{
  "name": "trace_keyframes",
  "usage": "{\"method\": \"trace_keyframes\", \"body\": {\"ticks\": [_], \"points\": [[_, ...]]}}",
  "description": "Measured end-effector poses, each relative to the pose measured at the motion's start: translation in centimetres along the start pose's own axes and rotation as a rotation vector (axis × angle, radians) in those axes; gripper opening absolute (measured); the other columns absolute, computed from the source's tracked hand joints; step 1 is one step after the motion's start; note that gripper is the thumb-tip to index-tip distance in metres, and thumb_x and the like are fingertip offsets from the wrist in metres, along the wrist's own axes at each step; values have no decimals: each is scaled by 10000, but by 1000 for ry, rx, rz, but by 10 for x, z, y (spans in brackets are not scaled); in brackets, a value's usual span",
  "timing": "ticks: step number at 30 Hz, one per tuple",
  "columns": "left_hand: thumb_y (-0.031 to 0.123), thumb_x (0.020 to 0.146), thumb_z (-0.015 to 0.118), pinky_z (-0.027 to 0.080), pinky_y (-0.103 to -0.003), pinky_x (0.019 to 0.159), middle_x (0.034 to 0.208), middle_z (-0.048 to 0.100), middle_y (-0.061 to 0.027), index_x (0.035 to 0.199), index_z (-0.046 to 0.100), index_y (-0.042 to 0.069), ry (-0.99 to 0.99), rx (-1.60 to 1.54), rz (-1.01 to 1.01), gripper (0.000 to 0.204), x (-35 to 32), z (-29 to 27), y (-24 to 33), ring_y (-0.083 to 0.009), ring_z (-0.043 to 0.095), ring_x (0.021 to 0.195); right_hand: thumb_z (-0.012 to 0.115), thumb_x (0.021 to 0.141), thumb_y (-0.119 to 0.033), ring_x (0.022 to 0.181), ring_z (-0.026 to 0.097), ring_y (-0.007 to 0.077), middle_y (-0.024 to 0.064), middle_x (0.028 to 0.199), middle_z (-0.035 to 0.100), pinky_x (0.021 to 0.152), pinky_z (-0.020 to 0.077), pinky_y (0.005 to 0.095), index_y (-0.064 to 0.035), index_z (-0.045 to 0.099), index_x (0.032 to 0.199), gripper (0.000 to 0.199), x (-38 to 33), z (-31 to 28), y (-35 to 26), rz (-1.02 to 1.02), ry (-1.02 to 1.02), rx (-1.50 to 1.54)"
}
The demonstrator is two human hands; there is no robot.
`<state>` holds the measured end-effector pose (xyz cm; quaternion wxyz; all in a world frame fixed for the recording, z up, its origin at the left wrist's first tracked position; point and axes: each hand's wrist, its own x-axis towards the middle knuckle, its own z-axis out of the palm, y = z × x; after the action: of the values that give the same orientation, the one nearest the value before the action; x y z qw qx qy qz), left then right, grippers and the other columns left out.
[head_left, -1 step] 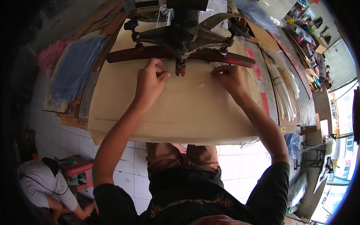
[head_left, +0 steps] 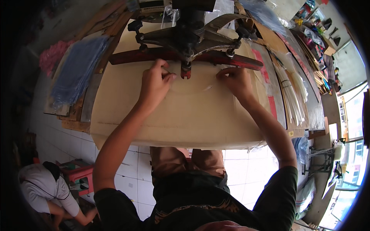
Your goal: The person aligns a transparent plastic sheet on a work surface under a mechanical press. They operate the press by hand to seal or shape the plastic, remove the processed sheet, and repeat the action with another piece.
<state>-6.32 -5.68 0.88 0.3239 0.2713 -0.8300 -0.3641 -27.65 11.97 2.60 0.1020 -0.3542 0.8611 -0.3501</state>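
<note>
My left hand [head_left: 156, 82] and my right hand [head_left: 235, 80] each pinch an edge of a thin clear plastic bag [head_left: 192, 87], which lies flat on the beige cardboard-covered table [head_left: 173, 123]. The bag's far edge sits right under the long red bar [head_left: 235, 58] of a black metal press [head_left: 189, 32]. My left fingers are close to the small red part hanging at the bar's middle. My right fingertips touch the bag just below the bar's right half. The plastic is nearly see-through, so its outline is faint.
A bundle of blue plastic [head_left: 77, 69] and a pink heap [head_left: 54, 54] lie at the table's left. Stacks of clear bags [head_left: 291, 94] lie along its right side. At the lower left a person [head_left: 44, 188] crouches on the white tiled floor beside a red stool [head_left: 79, 175].
</note>
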Motion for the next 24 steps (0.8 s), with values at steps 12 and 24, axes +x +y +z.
{"method": "trace_keyframes", "body": {"ticks": [12, 24], "points": [[-37, 823, 782, 559, -402, 707, 877, 711, -149, 950, 670, -14, -6, 155, 328, 171, 13, 11, -21, -313, 716, 797, 774, 836, -358, 829, 747, 296, 50, 884, 781, 759, 566, 437, -230, 828, 971, 193, -1, 17, -17, 36, 132, -188], [150, 878, 754, 499, -428, 848, 978, 712, -76, 890, 754, 39, -51, 470, 559, 112, 6, 8, -23, -263, 648, 985, 755, 886, -319, 802, 716, 278, 6, 964, 718, 660, 554, 430, -196, 817, 974, 163, -13, 22, -15, -382, 210, -340]]}}
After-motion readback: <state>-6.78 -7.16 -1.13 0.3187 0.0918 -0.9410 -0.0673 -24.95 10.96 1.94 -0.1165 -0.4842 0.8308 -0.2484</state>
